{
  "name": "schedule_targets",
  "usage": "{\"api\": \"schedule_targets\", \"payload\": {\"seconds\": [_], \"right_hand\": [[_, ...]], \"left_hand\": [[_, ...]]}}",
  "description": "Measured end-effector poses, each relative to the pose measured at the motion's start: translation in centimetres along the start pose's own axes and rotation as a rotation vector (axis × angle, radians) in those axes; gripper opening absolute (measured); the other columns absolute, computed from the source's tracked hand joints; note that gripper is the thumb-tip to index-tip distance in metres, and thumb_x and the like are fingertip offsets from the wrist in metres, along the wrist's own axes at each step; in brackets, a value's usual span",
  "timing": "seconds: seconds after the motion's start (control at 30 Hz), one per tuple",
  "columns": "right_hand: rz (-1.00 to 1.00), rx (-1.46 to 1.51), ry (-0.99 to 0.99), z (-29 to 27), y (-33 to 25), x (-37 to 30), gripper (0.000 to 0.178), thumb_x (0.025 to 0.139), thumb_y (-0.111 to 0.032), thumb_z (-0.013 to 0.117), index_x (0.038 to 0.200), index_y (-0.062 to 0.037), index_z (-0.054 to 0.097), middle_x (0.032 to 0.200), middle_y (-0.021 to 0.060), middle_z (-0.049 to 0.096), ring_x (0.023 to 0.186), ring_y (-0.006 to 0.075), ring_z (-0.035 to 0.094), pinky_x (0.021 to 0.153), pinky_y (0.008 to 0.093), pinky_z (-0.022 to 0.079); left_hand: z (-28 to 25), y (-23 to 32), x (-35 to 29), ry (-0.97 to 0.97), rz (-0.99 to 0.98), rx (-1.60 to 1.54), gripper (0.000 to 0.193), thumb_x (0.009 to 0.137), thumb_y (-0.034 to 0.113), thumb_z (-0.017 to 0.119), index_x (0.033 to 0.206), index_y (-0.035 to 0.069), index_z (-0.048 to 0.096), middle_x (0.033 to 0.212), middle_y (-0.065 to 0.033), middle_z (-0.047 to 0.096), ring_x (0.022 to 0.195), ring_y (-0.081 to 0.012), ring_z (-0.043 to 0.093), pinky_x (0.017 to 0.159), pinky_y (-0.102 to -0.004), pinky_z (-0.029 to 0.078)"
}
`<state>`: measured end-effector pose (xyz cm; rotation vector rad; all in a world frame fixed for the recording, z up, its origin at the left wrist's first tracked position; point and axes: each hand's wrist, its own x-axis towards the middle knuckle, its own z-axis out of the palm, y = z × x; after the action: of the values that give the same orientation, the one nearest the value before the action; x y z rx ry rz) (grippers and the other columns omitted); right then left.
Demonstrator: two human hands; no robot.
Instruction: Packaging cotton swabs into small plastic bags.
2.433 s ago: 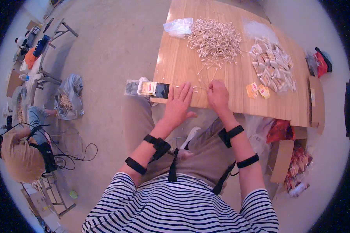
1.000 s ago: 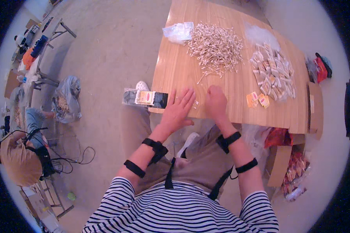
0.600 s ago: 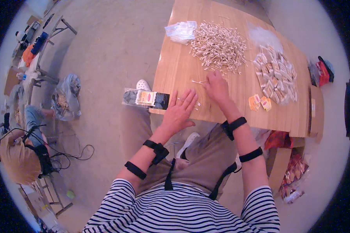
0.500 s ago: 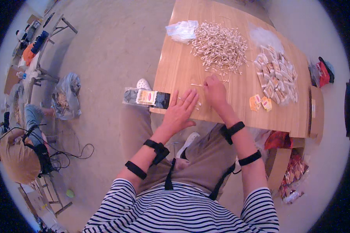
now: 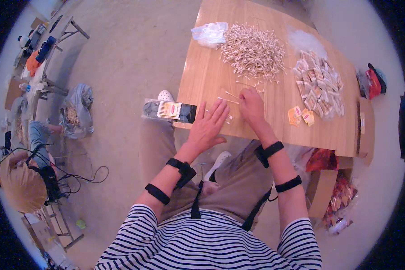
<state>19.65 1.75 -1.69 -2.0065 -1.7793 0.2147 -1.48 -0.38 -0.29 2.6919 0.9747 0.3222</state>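
My left hand [image 5: 208, 123] lies flat with fingers spread at the near edge of the wooden table [image 5: 202, 67]. A few cotton swabs [image 5: 229, 118] show beside and partly under its fingers. To its right, my right hand [image 5: 252, 108] is closed in a pinch; two cotton swabs [image 5: 229, 100] stick out leftward from its fingertips. Beyond it spreads a large heap of loose cotton swabs [image 5: 253, 51]. Left of my left hand, a clear pack [image 5: 169, 110] of swabs with a yellow-and-white card sits on a dark strip [image 5: 187, 113] overhanging the table edge.
Filled small packs [image 5: 319, 85] are piled at the right, with two yellow cards [image 5: 295, 116] nearer me. Clear plastic bags [image 5: 210, 34] lie at the far left corner. A cardboard box [image 5: 321, 193] stands below the table. Another person [image 5: 22, 184] sits at the left.
My right hand has drawn slightly toward me from the heap's near edge. Two swabs now stick out from its fingers where one showed before. My left hand stays nearly in place.
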Motion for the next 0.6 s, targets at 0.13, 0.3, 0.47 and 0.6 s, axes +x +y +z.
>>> {"api": "schedule_targets", "payload": {"seconds": [0.13, 0.3, 0.47, 0.6], "right_hand": [[-0.042, 0.093, 0.020, 1.1, -0.6, 0.6, 0.011, 0.085, -0.010, 0.058, 0.092, -0.0058, 0.065, 0.099, 0.0177, 0.061, 0.090, 0.0402, 0.063, 0.077, 0.0506, 0.052], [0.005, 0.055, -0.066, 0.0, -2.6, -0.5, 0.013, 0.086, -0.009, 0.058, 0.096, -0.0051, 0.064, 0.101, 0.0185, 0.061, 0.091, 0.0410, 0.063, 0.077, 0.0502, 0.053], [-0.050, 0.033, -0.071, 0.4, -2.7, -2.6, 0.015, 0.086, -0.009, 0.058, 0.100, -0.0047, 0.062, 0.102, 0.0184, 0.061, 0.090, 0.0407, 0.063, 0.077, 0.0500, 0.054], [-0.045, -0.004, -0.039, -1.2, -2.0, -2.8, 0.019, 0.087, -0.015, 0.060, 0.101, -0.0023, 0.061, 0.106, 0.0185, 0.061, 0.094, 0.0398, 0.064, 0.076, 0.0500, 0.054]], "left_hand": [[0.1, 0.0, 0.1, 0.001, 0.003, 0.018, 0.119, 0.057, 0.046, 0.086, 0.152, 0.003, 0.028, 0.161, -0.0107, 0.025, 0.150, -0.0264, 0.020, 0.121, -0.0541, 0.014], [0.4, -0.1, 0.0, 0.007, -0.008, 0.023, 0.119, 0.057, 0.047, 0.085, 0.152, 0.003, 0.028, 0.161, -0.0111, 0.025, 0.150, -0.0265, 0.021, 0.121, -0.0541, 0.014], [0.6, 0.1, 0.2, 0.040, -0.021, 0.029, 0.119, 0.058, 0.049, 0.084, 0.152, 0.003, 0.028, 0.160, -0.0110, 0.027, 0.149, -0.0274, 0.023, 0.121, -0.0540, 0.013], [0.4, -0.1, 0.0, 0.023, -0.024, 0.039, 0.119, 0.057, 0.048, 0.085, 0.152, 0.003, 0.028, 0.159, -0.0110, 0.028, 0.149, -0.0277, 0.023, 0.121, -0.0543, 0.013]]}}
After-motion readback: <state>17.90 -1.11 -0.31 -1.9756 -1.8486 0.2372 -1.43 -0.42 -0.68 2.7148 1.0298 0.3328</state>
